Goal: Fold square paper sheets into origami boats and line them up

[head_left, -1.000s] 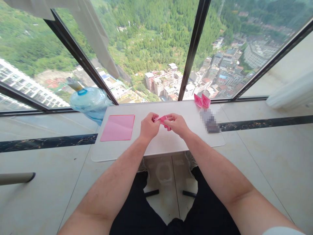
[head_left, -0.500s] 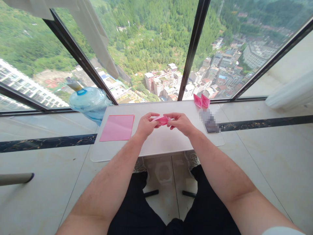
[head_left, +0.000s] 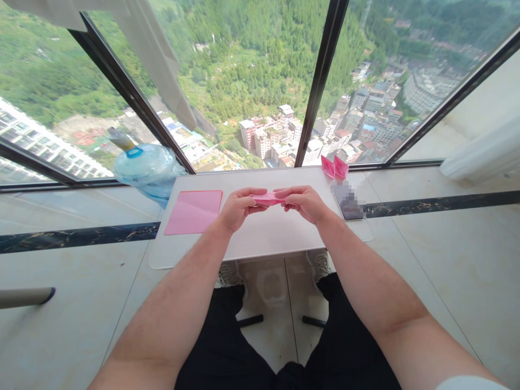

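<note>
My left hand [head_left: 238,206] and my right hand [head_left: 304,201] both pinch a small folded pink paper piece [head_left: 268,198], held just above the middle of a small white table [head_left: 264,235]. The piece is stretched flat between the fingertips of both hands. A flat stack of pink square paper [head_left: 194,212] lies on the table to the left of my left hand. A finished pink folded paper figure [head_left: 335,167] stands at the table's far right corner.
A phone [head_left: 349,203] lies on the table right of my right hand. A blue water jug [head_left: 148,169] lies on the floor behind the table's left corner. Tall windows with dark frames [head_left: 320,81] stand just beyond. Pale tiled floor surrounds the table.
Both hands have drawn slightly apart and rotated the pink piece, which was bunched between the fingers and now lies flatter and stretched out between them.
</note>
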`<state>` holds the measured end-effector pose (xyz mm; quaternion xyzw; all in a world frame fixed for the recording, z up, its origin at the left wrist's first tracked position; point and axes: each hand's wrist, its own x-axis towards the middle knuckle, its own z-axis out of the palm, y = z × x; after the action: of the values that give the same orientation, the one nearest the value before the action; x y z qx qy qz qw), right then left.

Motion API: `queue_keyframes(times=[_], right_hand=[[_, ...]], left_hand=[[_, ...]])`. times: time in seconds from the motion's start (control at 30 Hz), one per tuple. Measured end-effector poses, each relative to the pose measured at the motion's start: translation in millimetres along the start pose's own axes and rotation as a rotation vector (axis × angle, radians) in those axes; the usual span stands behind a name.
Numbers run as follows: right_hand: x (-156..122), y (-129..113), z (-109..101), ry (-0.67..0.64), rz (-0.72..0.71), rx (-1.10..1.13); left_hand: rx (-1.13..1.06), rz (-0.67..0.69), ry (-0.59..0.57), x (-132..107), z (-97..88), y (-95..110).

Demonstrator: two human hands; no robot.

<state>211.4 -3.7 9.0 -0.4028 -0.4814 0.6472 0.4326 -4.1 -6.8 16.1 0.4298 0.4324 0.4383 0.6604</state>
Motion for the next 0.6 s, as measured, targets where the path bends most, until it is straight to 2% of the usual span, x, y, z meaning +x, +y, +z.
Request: queue_keyframes(times=[0.2, 0.33, 0.5, 0.6], right_hand=[[-0.2, 4.0, 3.0, 0.029, -0.089, -0.231], [2.7, 8.4, 4.2, 0.068, -0.147, -0.258], [3.9, 8.8, 4.3, 0.119, -0.076, -0.316], [3.0, 8.3, 6.5, 0.133, -0.068, -0.274]], left_hand=[[0.164, 0.018, 0.089, 3.1, 1.2, -7.5], [0.276, 0.098, 0.150, 3.7, -0.4, -9.0], [0.423, 0.236, 0.247, 4.5, -2.4, -8.2], [0.479, 0.311, 0.283, 5.3, -2.7, -9.0]])
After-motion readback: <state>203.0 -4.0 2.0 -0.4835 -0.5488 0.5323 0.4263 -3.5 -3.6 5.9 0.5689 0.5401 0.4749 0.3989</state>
